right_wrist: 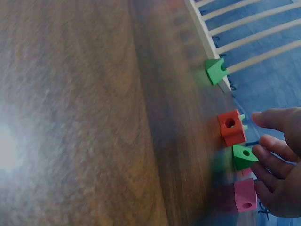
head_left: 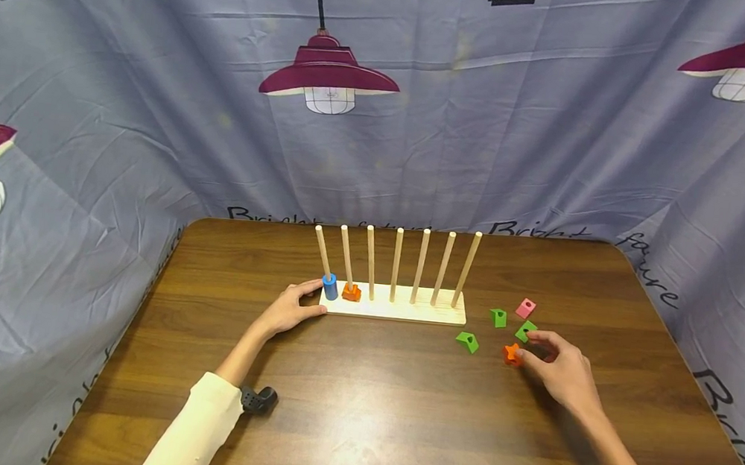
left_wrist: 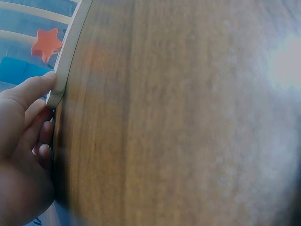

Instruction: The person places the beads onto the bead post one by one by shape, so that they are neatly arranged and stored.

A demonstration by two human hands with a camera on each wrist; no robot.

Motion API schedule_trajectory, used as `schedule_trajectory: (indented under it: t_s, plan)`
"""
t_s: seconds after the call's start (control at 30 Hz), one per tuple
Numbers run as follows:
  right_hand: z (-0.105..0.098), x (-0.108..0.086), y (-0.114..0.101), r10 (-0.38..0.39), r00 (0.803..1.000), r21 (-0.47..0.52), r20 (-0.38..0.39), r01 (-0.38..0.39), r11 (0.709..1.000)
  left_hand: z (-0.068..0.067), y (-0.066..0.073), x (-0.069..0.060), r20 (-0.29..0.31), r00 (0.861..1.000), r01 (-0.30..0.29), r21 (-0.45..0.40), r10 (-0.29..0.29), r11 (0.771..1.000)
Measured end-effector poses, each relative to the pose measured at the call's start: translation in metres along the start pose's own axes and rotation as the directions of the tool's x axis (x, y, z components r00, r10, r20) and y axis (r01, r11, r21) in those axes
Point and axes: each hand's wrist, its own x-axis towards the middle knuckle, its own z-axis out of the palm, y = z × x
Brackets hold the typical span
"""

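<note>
My left hand [head_left: 287, 308] grips the left end of a pale wooden peg board [head_left: 398, 311], thumb on its front edge. A blue cylinder [head_left: 330, 288] sits on the first peg, beside that hand. On the second peg lies an orange star block [left_wrist: 47, 44]. My right hand [head_left: 564, 367] hovers around a loose orange block [head_left: 512, 354] that looks star-shaped from above, thumb and fingers apart. In the right wrist view a gap shows between the thumb and this block. Near the fingertips is a green block [right_wrist: 243, 157] with a hole; whether they touch it, I cannot tell.
Two more green blocks [head_left: 467, 341] and a pink block [head_left: 526, 308] lie loose to the right of the board. Several upright wooden pegs [head_left: 396, 265] rise from it. A lamp-patterned grey-blue curtain [head_left: 420, 155] hangs behind the brown wooden table [head_left: 355, 410].
</note>
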Motion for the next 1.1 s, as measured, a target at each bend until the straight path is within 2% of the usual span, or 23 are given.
schedule_trajectory:
  t_s: [0.3,0.53,0.67,1.1]
  plan:
    - [0.004,-0.003,-0.006,-0.086,0.995,-0.047,-0.058,0.084,0.995,-0.001,-0.001,-0.001,-0.005,1.0,-0.002,-0.009,0.002,1.0]
    - [0.011,-0.004,-0.009,-0.044,0.999,-0.078,-0.019,0.042,0.996,-0.001,0.0,0.0,-0.007,1.0,0.007,-0.012,-0.007,1.0]
    - [0.014,-0.003,-0.01,-0.043,0.999,-0.096,0.013,0.044,0.994,-0.001,0.0,-0.001,-0.006,1.0,0.004,-0.012,-0.004,1.0]
    - [0.02,0.005,-0.013,-0.038,0.998,0.01,0.055,0.037,0.999,-0.001,-0.002,0.0,-0.007,1.0,-0.003,-0.008,0.003,1.0]
